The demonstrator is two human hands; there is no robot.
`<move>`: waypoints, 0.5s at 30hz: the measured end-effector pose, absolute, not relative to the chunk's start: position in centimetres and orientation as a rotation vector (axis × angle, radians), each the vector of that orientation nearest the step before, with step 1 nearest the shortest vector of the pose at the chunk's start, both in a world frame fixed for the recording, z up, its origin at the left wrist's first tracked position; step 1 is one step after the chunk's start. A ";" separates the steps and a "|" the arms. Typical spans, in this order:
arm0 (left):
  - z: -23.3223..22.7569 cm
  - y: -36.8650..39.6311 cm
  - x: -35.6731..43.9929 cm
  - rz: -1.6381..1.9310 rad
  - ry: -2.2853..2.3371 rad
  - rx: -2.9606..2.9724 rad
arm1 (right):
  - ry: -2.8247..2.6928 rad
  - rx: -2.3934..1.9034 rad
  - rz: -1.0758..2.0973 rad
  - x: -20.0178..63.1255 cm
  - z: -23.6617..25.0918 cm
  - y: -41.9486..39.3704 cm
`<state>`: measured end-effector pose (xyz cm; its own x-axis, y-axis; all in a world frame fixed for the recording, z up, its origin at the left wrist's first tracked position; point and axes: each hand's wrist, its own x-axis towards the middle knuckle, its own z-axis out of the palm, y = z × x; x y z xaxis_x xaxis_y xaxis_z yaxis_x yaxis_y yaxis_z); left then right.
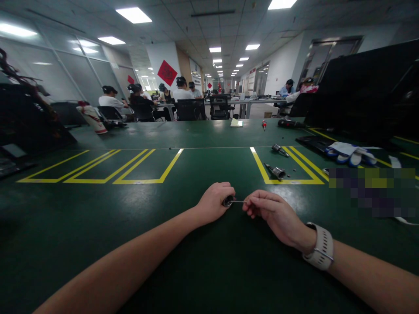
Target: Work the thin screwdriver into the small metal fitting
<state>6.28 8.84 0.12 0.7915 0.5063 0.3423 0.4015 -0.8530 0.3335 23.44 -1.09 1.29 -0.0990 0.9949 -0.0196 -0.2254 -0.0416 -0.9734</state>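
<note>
The fingers of the left hand point(214, 203) are curled round a small metal part point(227, 201), gripping it. The part is dark and round, with a shiny rim and a hollow mouth turned to the right; the rest of it is hidden in the grip. The right hand point(278, 213) pinches a thin, straight metal rod point(238, 201) between thumb and forefinger, the other fingers bent in below. The rod runs level from those fingertips to the part's mouth; whether it enters cannot be told. Both hands are low over the green table point(212, 261), the part just left of the right fingertips. Beyond, a stemmed metal piece point(277, 172) lies inside a yellow tape outline point(309, 182), and a red screwdriver point(264, 125) lies farther back.
</note>
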 end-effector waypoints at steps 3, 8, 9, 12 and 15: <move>0.0 9.1 6.3 0.667 0.726 2.672 | -1.168 -1.000 1.287 23.3 1.0 -1.4; 0.2 9.0 6.5 0.607 0.792 2.740 | -1.561 -1.178 0.875 22.8 1.3 -2.2; 0.2 8.9 6.5 0.598 0.800 2.765 | -1.631 -1.200 0.807 22.7 1.5 -2.4; 0.3 8.6 6.4 0.557 0.805 2.817 | -1.696 -1.209 0.767 22.7 1.7 -2.4; 0.4 8.4 6.3 0.536 0.771 2.834 | -1.508 -1.168 0.998 23.1 1.8 -1.9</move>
